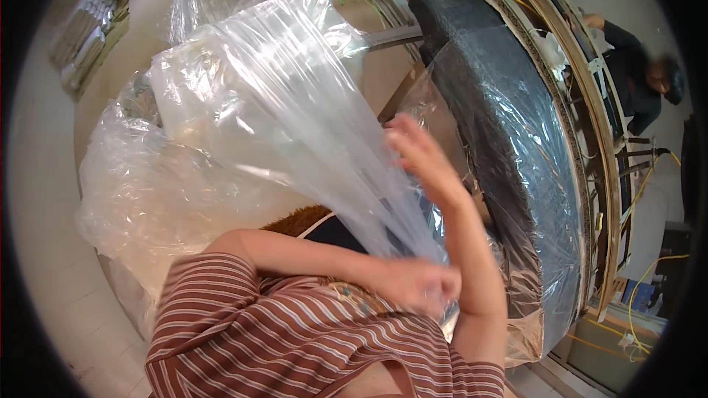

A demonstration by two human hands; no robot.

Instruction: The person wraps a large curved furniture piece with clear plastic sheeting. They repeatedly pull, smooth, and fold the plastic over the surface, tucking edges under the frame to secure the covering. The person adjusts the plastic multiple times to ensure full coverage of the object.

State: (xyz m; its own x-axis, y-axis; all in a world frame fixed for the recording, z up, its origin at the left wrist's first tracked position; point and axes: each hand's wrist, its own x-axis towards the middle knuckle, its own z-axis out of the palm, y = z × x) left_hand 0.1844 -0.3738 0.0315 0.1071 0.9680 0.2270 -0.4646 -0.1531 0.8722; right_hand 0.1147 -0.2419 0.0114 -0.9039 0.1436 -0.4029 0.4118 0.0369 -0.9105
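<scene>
A large clear plastic sheet (273,96) spreads up and left in front of me, its folds narrowing toward my body. My left hand (424,284) is closed in a fist around the gathered end of the sheet, close to my chest, and is blurred. Raised at the sheet's right edge is my right hand (424,151), its fingers loosely bent and apart, also smeared a little. Whether its fingertips touch the film is hard to see. Right of it stands a long dark padded panel (487,96) under shiny clear film.
A long wooden-edged frame (590,103) curves along the right side, with a person in dark clothes (638,74) beyond it. Yellow cables (638,195) hang there. More crumpled plastic (140,191) lies at left. Pale wrapped bundles (85,37) stand at the far left.
</scene>
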